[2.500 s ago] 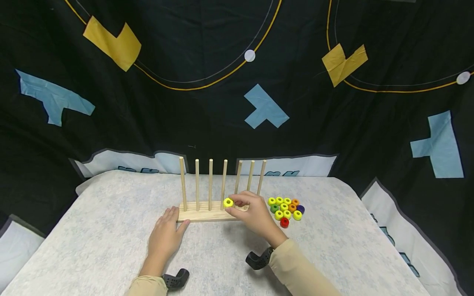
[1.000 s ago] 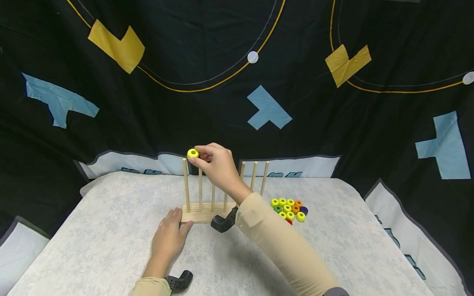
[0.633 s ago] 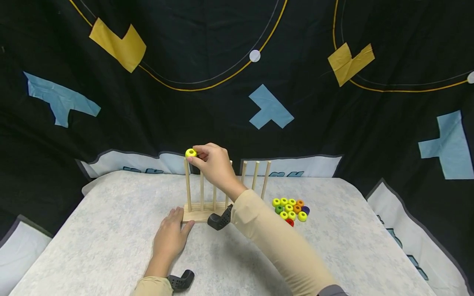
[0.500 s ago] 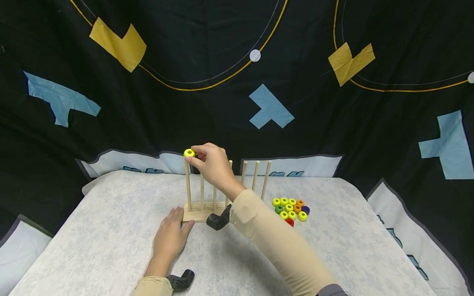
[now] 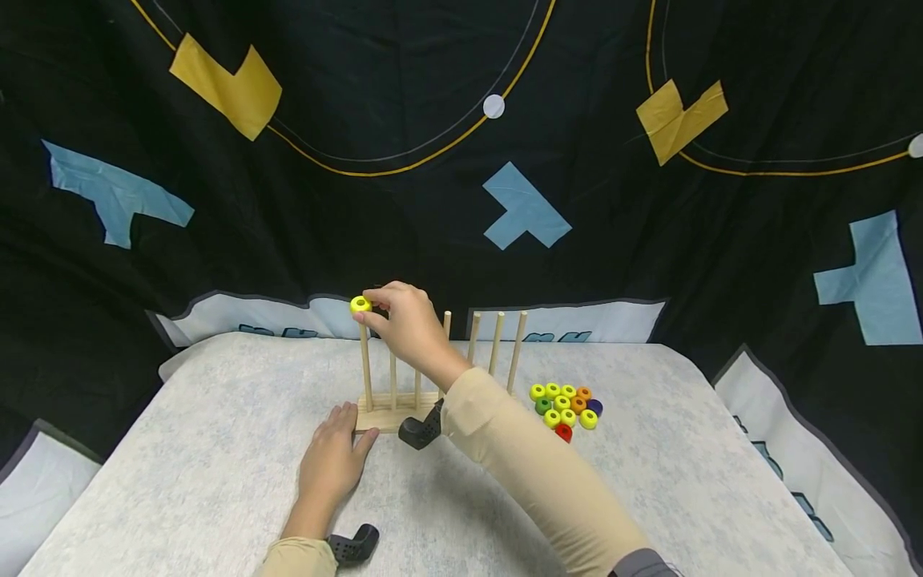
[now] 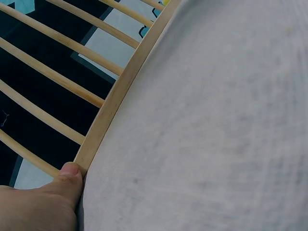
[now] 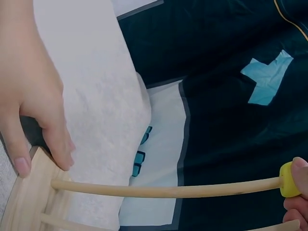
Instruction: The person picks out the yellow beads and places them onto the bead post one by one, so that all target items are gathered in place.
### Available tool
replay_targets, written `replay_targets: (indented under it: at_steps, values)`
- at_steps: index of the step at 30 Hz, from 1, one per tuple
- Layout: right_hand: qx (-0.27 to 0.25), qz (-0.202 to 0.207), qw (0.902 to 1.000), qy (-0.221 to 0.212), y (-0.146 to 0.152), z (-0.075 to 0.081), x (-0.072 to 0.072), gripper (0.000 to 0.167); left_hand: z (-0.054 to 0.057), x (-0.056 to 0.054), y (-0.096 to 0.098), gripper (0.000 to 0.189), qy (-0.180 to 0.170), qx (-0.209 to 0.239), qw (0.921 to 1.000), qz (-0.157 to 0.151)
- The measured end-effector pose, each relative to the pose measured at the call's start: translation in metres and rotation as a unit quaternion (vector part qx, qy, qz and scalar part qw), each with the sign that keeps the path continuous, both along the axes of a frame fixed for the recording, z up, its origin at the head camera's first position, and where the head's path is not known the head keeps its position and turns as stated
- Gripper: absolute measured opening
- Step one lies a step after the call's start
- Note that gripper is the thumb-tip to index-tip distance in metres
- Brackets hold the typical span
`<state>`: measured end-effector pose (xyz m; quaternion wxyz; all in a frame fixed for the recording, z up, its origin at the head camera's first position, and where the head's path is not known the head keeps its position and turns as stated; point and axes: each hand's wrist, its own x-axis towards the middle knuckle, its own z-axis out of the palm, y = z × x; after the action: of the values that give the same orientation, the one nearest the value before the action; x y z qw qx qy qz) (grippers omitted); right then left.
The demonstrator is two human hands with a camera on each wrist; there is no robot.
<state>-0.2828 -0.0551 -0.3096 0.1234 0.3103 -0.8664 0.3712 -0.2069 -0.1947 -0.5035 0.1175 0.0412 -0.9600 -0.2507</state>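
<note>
My right hand [image 5: 413, 327] pinches a yellow bead [image 5: 354, 307] between thumb and fingers at the top of the leftmost peg [image 5: 366, 369]. In the right wrist view the peg's tip goes into the bead [image 7: 288, 180]. The peg belongs to a wooden peg stand [image 5: 385, 419] with a row of upright pegs, none with a bead lower down. My left hand [image 5: 330, 457] holds the left end of the stand's base, thumb on the front edge and fingers round the end. In the left wrist view the thumb [image 6: 70, 175] presses the base beside the end peg.
Right of the stand lies a cluster of loose beads: several yellow beads [image 5: 562, 403], orange beads [image 5: 584, 393], a green bead [image 5: 542, 406], a purple bead [image 5: 594, 408] and a red bead [image 5: 564, 433]. A pale cloth covers the table [image 5: 216, 449]. Behind hangs a dark curtain [image 5: 404, 232].
My right hand has carried the yellow bead from low in front of the stand up and left to the leftmost peg, then slightly down onto its tip. My left hand has stayed put.
</note>
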Motion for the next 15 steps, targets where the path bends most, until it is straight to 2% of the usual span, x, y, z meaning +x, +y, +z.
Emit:
replay_targets:
  at_steps: [8, 15]
  values:
    - [0.047, -0.005, 0.9987, 0.019, 0.0005, -0.0026, 0.0002, 0.042, -0.0003, -0.0004, 0.0004, 0.065, -0.003, 0.001, 1.0, 0.004]
    - [0.068, -0.003, 0.997, 0.037, -0.0002, -0.0029, -0.0006, 0.043, -0.0002, 0.0001, 0.0003, 0.065, -0.003, 0.004, 1.0, 0.007]
